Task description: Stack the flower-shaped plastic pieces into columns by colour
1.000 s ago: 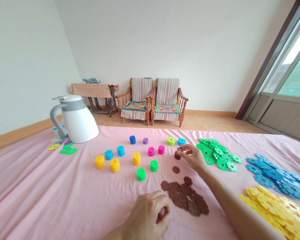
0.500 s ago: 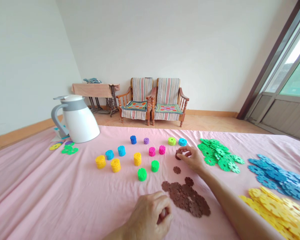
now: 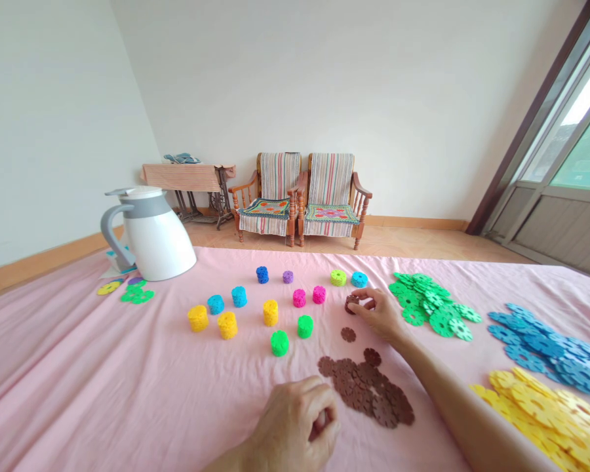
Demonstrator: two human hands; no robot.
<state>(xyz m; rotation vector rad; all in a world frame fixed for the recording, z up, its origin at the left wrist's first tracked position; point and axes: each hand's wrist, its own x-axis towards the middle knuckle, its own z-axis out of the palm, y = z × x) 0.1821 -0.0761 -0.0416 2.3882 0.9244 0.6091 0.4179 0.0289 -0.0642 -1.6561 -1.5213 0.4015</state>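
My right hand [image 3: 377, 311] reaches out over the pink cloth with its fingertips closed on a small brown stack of discs [image 3: 351, 303]. One loose brown disc [image 3: 347, 334] lies just in front of it. A flat pile of brown discs [image 3: 368, 391] lies nearer me. My left hand [image 3: 297, 423] rests near the bottom edge, curled into a loose fist beside that pile; what it holds, if anything, is hidden. Short stacks in yellow [image 3: 197, 318], blue [image 3: 238, 296], pink [image 3: 299, 297] and green [image 3: 279, 342] stand in rows to the left.
A white and grey jug [image 3: 150, 233] stands at the back left with a few flat discs [image 3: 135, 294] beside it. Piles of green discs [image 3: 430, 304], blue discs [image 3: 550, 347] and yellow discs [image 3: 545, 410] lie at the right. Two wooden armchairs [image 3: 299, 200] stand by the far wall.
My right hand has settled slightly lower onto the brown stack. My left hand has barely moved. The view has shifted a little.
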